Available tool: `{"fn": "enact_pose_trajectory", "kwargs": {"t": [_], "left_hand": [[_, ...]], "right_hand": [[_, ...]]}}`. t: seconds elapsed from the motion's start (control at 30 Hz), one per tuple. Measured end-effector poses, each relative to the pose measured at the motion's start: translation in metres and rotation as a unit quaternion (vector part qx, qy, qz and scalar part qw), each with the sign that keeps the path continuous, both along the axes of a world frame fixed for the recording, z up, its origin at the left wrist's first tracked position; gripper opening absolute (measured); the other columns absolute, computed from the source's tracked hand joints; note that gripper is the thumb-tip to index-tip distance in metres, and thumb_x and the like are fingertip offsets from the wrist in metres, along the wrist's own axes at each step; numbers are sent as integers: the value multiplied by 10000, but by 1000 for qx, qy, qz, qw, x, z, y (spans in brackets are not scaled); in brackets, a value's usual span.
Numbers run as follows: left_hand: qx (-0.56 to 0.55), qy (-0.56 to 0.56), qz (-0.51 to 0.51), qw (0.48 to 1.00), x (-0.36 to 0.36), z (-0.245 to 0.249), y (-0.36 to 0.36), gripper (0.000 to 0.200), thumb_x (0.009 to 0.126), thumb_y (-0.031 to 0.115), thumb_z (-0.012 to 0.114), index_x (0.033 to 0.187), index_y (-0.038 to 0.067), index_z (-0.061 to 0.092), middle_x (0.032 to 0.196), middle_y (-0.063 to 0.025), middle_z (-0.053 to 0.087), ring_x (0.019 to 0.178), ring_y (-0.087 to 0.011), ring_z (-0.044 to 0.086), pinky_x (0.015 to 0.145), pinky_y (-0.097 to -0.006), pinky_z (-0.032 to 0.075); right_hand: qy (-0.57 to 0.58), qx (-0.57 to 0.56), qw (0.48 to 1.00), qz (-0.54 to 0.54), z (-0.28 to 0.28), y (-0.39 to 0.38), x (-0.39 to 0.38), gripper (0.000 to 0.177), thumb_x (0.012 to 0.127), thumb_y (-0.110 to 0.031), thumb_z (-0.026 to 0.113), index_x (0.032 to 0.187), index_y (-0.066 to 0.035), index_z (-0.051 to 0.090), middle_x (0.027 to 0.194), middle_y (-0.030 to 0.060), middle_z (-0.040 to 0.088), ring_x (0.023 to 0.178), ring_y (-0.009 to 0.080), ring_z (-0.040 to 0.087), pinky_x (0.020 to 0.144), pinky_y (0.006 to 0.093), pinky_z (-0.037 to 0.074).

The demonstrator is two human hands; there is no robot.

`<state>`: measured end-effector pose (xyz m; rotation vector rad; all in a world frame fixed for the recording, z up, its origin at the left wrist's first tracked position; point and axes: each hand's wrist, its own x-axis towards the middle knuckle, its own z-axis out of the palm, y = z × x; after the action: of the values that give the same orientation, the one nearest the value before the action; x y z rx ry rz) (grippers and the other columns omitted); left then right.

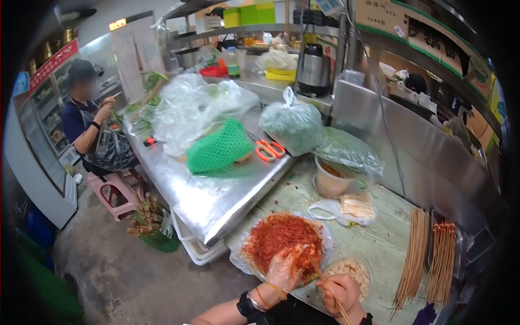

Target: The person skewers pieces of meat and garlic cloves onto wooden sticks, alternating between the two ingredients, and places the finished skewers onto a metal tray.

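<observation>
My left hand point(287, 268) wears a clear plastic glove smeared with red seasoning. Its fingers are curled closed over the red, chili-coated food point(281, 233) heaped in a wide bowl lined with plastic; what they pinch is hidden. My right hand point(341, 292) is bare and closed around thin bamboo skewers point(316, 267), whose upper ends reach the left fingertips. Just beyond the right hand sits a bowl of pale pieces point(349, 268), partly covered by that hand.
Bundled bare skewers point(411, 252) and skewers with red tips point(443, 249) lie at right. Behind the bowls are a white tub point(331, 181) and bagged greens point(292, 122). Orange-handled scissors point(269, 150) and green netting point(219, 147) rest on the steel table point(189, 200). A person point(81, 114) works at left.
</observation>
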<state>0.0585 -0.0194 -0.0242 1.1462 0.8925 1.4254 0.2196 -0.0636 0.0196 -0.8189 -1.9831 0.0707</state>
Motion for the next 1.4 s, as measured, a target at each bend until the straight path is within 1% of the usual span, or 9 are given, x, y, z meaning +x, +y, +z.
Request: {"fn": "enact_pose_trajectory", "kwargs": {"t": [0.07,0.1,0.13,0.4,0.53,0.97,1.17,1.27,1.4], "left_hand": [[189,274,44,942,-7,-2,3,355,819,21,553,1170,-26,533,1075,-137,620,997,-272,605,902,-363,470],[31,-43,24,998,2,-3,3,311,867,49,548,1170,-21,542,1079,-109,626,966,-220,613,866,-329,485],[-128,-357,-3,925,8,-4,4,271,916,76,543,1170,-17,552,1084,-81,632,936,-167,621,830,-295,500],[-57,-177,52,981,5,-10,1,231,917,78,547,1110,-42,591,1030,-70,647,924,-128,595,834,-266,481],[-28,-71,40,996,10,-13,-5,219,919,76,540,1100,-32,602,1013,-63,650,914,-126,596,812,-265,485],[-56,-228,68,970,0,-10,12,263,939,72,507,1171,-47,541,1079,-83,609,976,-147,591,857,-275,492],[-21,-206,22,978,-6,-11,12,366,957,90,460,1293,-45,405,1153,-135,573,1014,-221,602,852,-323,512],[46,33,124,991,-13,-20,15,270,888,58,477,1131,-37,549,1060,-126,617,917,-203,607,820,-325,499],[-48,-153,40,986,9,13,3,264,931,112,513,1175,11,521,1079,-104,607,922,-173,608,792,-311,516]], "right_hand": [[33,-23,999,-4,7,-1,-8,166,885,-184,547,812,-60,631,759,85,581,594,213,575,507,312,463],[34,-21,999,1,14,-2,-11,166,885,-184,547,812,-60,631,759,85,581,594,213,575,507,312,463],[12,-18,1000,1,21,0,-13,101,866,-121,549,844,-45,612,751,95,575,593,213,574,507,312,463],[6,-152,988,-21,11,-8,-9,143,916,-201,560,945,-74,619,941,157,621,826,323,599,718,368,511],[62,-113,992,-1,8,2,-21,147,820,40,524,957,-6,552,729,123,546,578,210,571,505,308,460],[400,-362,841,-45,19,-35,45,224,910,-174,556,990,35,575,867,162,612,625,174,602,586,265,514],[561,-267,774,-121,-17,-60,107,313,923,-206,547,1126,31,524,973,165,618,698,144,600,587,224,498],[636,-218,730,-123,-12,-76,135,372,939,-236,494,1211,17,489,1063,150,610,816,189,614,693,280,514],[666,-151,711,-166,6,-92,174,391,960,-204,445,1285,14,428,1171,179,567,981,209,586,841,322,478]]}}
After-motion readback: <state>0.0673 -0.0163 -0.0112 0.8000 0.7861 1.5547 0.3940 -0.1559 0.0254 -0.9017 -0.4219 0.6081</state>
